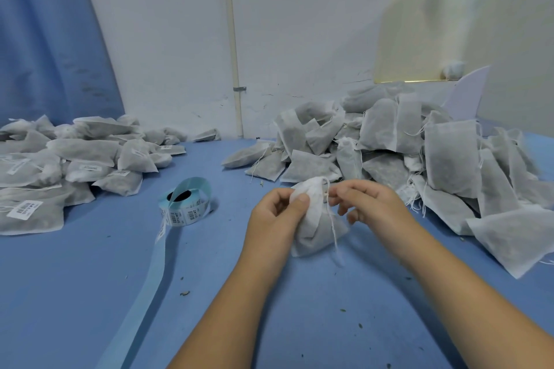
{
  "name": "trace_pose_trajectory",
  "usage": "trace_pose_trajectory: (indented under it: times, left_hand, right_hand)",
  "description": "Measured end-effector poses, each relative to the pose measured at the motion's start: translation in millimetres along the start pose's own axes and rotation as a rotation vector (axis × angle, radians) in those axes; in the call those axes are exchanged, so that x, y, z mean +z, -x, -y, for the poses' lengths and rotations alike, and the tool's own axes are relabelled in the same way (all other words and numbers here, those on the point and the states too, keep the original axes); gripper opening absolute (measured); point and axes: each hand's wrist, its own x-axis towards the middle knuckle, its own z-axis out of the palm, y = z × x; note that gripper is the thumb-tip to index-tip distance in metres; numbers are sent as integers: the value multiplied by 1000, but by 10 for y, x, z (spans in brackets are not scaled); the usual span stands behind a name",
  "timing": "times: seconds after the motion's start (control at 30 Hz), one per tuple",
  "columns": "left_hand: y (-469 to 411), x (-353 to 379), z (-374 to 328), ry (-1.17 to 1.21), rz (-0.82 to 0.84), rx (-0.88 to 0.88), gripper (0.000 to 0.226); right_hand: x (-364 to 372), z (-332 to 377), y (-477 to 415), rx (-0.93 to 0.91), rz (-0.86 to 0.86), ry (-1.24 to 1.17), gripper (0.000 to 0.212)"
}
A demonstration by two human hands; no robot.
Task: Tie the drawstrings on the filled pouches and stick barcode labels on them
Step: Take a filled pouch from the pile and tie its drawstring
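Tying a pouch's drawstring

Left hand (277,213) is gripping the gathered pouch (317,225) neck; right hand (370,204) is pinching its drawstring (332,225) above the blue surface (90,278).

Scuffed white wall (168,39) behind, a thin pipe (232,39) clipped down it. Blue curtain (45,39) hangs at left, a pale yellowish pane (419,24) upper right, blue surface (75,293) underneath.

One pouch (317,219), white fabric, filled, neck gathered, drawstring (332,226) dangling; label roll (186,204), partly unwound, left; labelled pouches (75,159) far left; unlabelled pile (419,153) right
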Motion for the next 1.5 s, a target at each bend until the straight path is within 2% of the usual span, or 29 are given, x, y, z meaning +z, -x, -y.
trace_pose_trajectory:
  times: [0.17, 0.5, 0.73, 0.87, 0.93, 1.0, 1.1, 1.2, 1.37, 1.43, 1.5]
  left_hand:
    - [10, 9, -29, -7, -35, 17, 6]
    - [17, 13, -51, -18, -56, -5, 11]
    - [11, 18, -53, -60, -136, -20, 23]
    - [15, 41, -64, -139, -123, 3, 35]
    - [31, 44, -72, -219, -76, 27, 37]
    - [54, 35, -86, -302, -20, 71, 33]
    - [82, 7, -117, -486, 126, 183, 13]
    - [89, -26, -116, -690, 226, 229, 18]
    - [46, 7, -129, -771, 85, 316, 27]
    - [43, 19, -165, -747, 85, 294, 24]
    - [62, 23, -191, -687, 109, 222, 27]
  right_hand:
    - [48, 79, 66, -35, 40, 44, 11]
    - [118, 81, 71, -25, 35, 106, 11]
    - [105, 136, 61, 150, 136, -239, 32]
    - [112, 176, 72, 261, 201, -386, 14]
    - [97, 212, 77, 284, 234, -403, 11]
    - [69, 255, 89, 270, 247, -372, 12]
    - [26, 303, 107, 226, 261, -318, 12]
    - [-17, 297, 114, 188, 264, -235, 9]
    - [-31, 234, 105, 168, 252, -28, 18]
    - [-12, 205, 102, 162, 259, 19, 27]
    - [5, 194, 106, 138, 271, 32, 22]
